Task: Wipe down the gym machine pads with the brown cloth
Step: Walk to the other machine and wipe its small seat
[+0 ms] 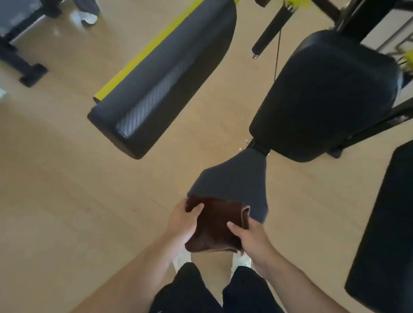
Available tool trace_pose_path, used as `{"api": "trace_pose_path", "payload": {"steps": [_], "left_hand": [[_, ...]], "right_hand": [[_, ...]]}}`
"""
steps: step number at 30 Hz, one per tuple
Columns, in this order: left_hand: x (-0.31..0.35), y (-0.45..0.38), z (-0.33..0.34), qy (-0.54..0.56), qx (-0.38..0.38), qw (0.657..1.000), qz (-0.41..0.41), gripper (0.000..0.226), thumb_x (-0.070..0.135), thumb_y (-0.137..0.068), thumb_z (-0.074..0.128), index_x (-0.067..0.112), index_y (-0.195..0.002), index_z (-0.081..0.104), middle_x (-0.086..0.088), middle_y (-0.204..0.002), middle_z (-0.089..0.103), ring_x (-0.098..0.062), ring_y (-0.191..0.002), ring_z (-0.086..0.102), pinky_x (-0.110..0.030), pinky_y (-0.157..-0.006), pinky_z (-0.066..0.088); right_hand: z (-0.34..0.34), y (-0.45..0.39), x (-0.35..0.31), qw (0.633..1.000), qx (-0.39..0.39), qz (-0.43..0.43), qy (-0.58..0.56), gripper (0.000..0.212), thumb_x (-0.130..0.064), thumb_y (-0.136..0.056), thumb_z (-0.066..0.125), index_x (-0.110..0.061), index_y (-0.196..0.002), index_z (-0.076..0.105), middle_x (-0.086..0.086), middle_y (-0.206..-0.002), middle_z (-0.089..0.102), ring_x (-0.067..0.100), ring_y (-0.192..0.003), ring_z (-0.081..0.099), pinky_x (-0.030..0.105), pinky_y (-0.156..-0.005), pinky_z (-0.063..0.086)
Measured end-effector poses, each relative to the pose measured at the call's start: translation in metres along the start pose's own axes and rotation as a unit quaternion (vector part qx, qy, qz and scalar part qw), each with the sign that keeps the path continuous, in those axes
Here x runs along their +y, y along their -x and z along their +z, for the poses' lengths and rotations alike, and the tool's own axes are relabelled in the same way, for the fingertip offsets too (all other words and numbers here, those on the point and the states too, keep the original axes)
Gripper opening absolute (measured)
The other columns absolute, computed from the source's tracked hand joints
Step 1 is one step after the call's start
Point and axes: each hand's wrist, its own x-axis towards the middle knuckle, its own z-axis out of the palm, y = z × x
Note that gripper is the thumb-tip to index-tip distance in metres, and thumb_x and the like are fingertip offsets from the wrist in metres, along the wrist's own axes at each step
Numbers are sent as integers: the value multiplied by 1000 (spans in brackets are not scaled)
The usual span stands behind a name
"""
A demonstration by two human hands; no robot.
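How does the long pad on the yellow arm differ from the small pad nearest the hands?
The long pad is an elongated bar with a shiny ribbed strip, mounted on a yellow arm; the small pad is short, matte grey and tapers toward its black mount. The brown cloth, held by the left hand and right hand, overlaps the small pad; the long pad is bare. Both are dark padding.

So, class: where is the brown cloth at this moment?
In the head view, low and centre: the brown cloth is held between the left hand and right hand, at the near edge of the grey seat pad.
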Motion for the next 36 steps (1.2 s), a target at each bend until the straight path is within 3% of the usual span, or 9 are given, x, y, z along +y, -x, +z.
{"api": "trace_pose_path", "payload": {"steps": [5, 8, 11, 17, 20, 23, 29, 33, 36], "left_hand": [[19, -56, -13, -42, -55, 992, 108, 32, 34, -97, 61, 32, -129, 59, 9, -116, 72, -11, -108, 67, -36, -96, 54], [12, -93, -15, -3, 12, 995, 96, 45, 35, -97, 60, 34, -140, 46, 19, -119, 65, 2, -105, 62, -17, -86, 52], [-11, -125, -15, -67, 62, 992, 86, 28, 32, -98, 55, 36, -126, 53, 28, -106, 57, 1, -100, 58, -15, -76, 44], [-56, -168, -1, -50, 58, 992, 100, 34, 36, -103, 46, 33, -136, 55, 17, -124, 62, 8, -104, 60, -23, -83, 54], [-65, -183, 4, -19, 83, 991, 106, 38, 48, -98, 46, 35, -132, 59, 18, -126, 64, -5, -114, 63, -44, -96, 56], [-66, -191, 8, -44, 104, 984, 139, 38, 40, -104, 43, 27, -136, 57, 15, -135, 61, 2, -123, 54, -15, -100, 38], [-53, -203, 26, -99, 75, 979, 160, 36, 39, -105, 37, 30, -135, 54, 40, -112, 51, 34, -100, 42, -3, -86, 31], [-52, -208, 44, -10, 92, 987, 129, 45, 45, -103, 32, 29, -137, 56, 18, -136, 58, -2, -128, 51, -34, -114, 38], [-56, -203, 43, 135, 133, 979, 77, 47, 47, -105, 32, 22, -128, 64, 10, -129, 66, -9, -123, 59, -39, -113, 41]], "right_hand": [[24, -47, 2, 993, 111, -48, -2, 16, -33, -97, 67, -38, -111, 66, -16, -101, 77, 9, -99, 72, 41, -95, 59], [27, -74, 13, 978, 167, -37, 122, 64, -42, -95, 67, -41, -149, 34, -12, -144, 56, 15, -131, 55, 44, -106, 51], [31, -111, 33, 904, 163, -137, 370, 84, -57, -95, 59, -46, -159, 5, -13, -166, 18, 17, -153, 19, 45, -120, 31], [69, -195, 43, 729, 31, -325, 602, 81, -77, -89, 37, -42, -159, 18, -2, -172, 9, 33, -158, -7, 61, -124, -5], [76, -211, 47, 737, 51, -343, 580, 75, -73, -91, 35, -41, -158, 26, -4, -171, 15, 33, -158, 0, 62, -124, -2], [60, -230, 34, 723, 107, -354, 583, 68, -61, -98, 33, -35, -160, 26, -7, -170, 19, 29, -159, 5, 58, -126, 5], [-9, -303, -37, 772, 239, -217, 547, 66, -59, -101, 29, -29, -160, 27, -7, -171, 13, 25, -158, -6, 52, -127, -8], [10, -273, -20, 817, 193, -292, 458, 51, -50, -101, 41, -35, -150, 46, -14, -165, 30, 15, -158, 5, 37, -128, -3], [27, -230, 16, 795, 113, -389, 451, 53, -45, -95, 45, -31, -145, 55, -13, -159, 42, 14, -157, 15, 32, -126, 4]]}}
